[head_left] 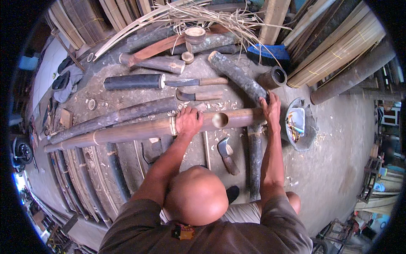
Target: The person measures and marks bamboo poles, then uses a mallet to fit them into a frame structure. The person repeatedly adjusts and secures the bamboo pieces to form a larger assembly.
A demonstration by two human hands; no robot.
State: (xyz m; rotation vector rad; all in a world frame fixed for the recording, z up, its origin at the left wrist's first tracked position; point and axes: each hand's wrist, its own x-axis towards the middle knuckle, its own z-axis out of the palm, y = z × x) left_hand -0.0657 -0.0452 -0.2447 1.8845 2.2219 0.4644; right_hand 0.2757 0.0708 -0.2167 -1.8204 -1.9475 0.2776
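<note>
A long brown bamboo pole point(135, 128) lies crosswise in front of me, with a round hole point(220, 120) cut in its upper side. My left hand point(188, 121) is closed over the pole beside a pale node, left of the hole. At the pole's right end, my right hand point(271, 108) grips it, fingers curled round the far side; the palm is hidden. Those fingers are close to the lower end of a mottled bamboo piece point(237, 76). Between my arms, a knife with a curved blade point(227, 156) lies on the floor.
Beyond the pole lie a straight knife point(196, 82), a hooked knife point(198, 95) and a dark bamboo section point(134, 81). A bucket point(313, 134) with odds and ends stands right of my right hand. Bamboo strips point(220, 19) pile up at the back. Shavings litter the floor.
</note>
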